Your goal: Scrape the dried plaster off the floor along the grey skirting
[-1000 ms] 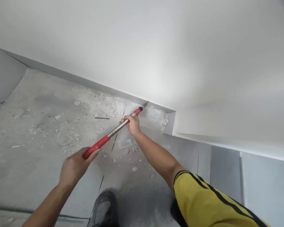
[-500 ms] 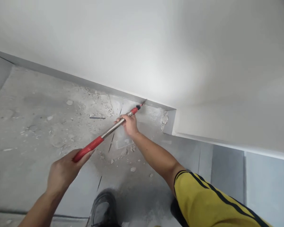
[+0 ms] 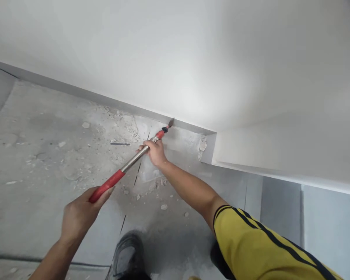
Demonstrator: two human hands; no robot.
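A person's left hand [image 3: 78, 214] and right hand [image 3: 155, 151], fingers wrapping the long-handled scraper [image 3: 128, 162], are pressing its blade against the skirting board [image 3: 105, 102]; loosened plaster debris [image 3: 151, 186] is littering the floor [image 3: 32, 155] beside it, with crust remaining in the corner.

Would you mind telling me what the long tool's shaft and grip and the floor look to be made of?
Long tool: the shaft looks like bare metal, silvery and shiny. The red grip in the left hand looks like matte rubber or plastic; which one is unclear. Floor: rough grey concrete or screed, dusty, strewn with pale chips.
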